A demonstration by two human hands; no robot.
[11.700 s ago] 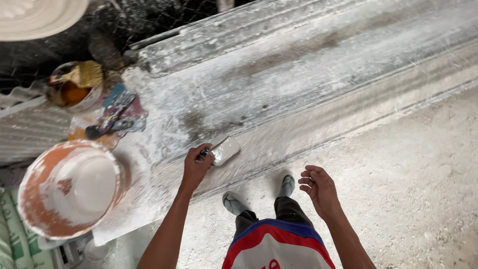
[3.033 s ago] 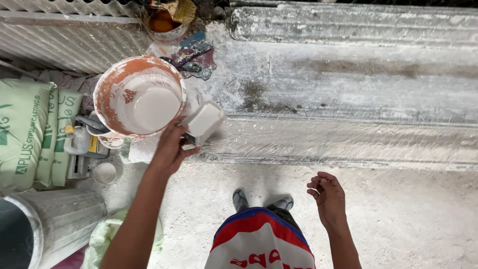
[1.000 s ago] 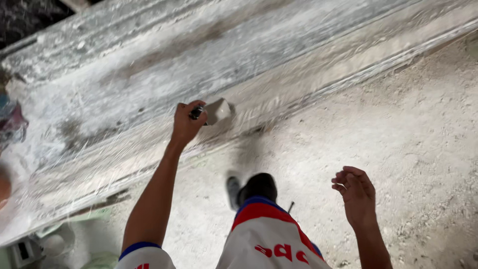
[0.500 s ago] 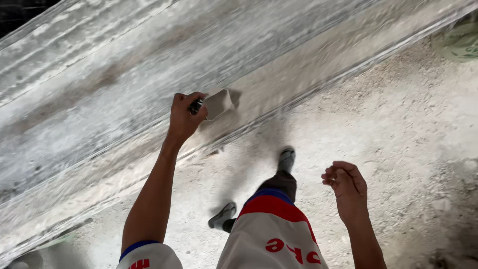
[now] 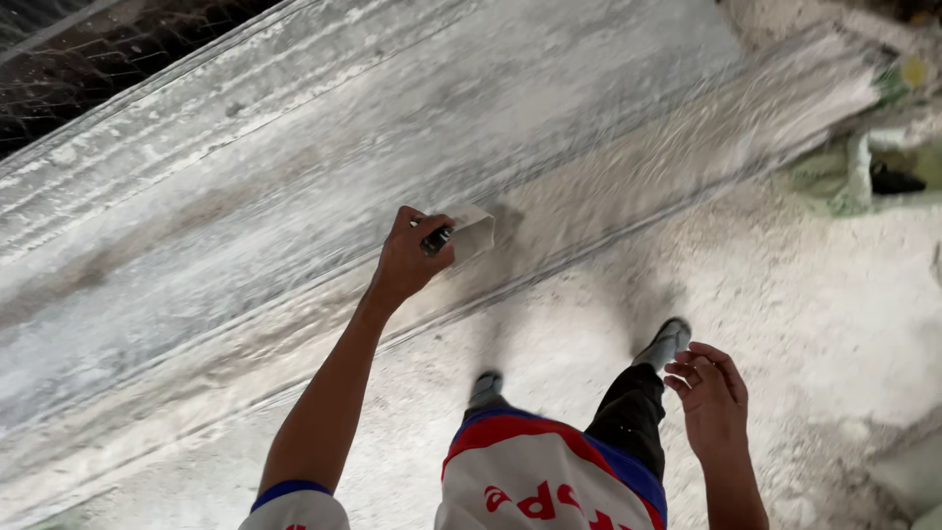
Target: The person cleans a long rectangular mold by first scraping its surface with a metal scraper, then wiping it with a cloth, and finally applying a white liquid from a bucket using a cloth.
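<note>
My left hand (image 5: 412, 257) grips the dark handle of a flat plaster-coated scraper (image 5: 469, 232), whose blade lies against the near sloping edge of a long plaster-covered slab (image 5: 294, 177). My right hand (image 5: 708, 400) hangs free at my side with the fingers loosely curled and nothing in it. The slab runs diagonally from lower left to upper right, with raised ridges along its far side. My feet in dark shoes (image 5: 667, 342) stand on the dusty ground just in front of it.
White, dusty ground (image 5: 785, 294) spreads to the right of the slab. The slab's end (image 5: 834, 88) lies at the upper right, beside greenish rubble and a dark object (image 5: 893, 182). Dark wire mesh (image 5: 78, 59) shows at the upper left.
I have walked to the right along the slab, sliding the scraper along its edge. The bucket and sacks seen earlier are out of view, and the slab's right end has appeared.
</note>
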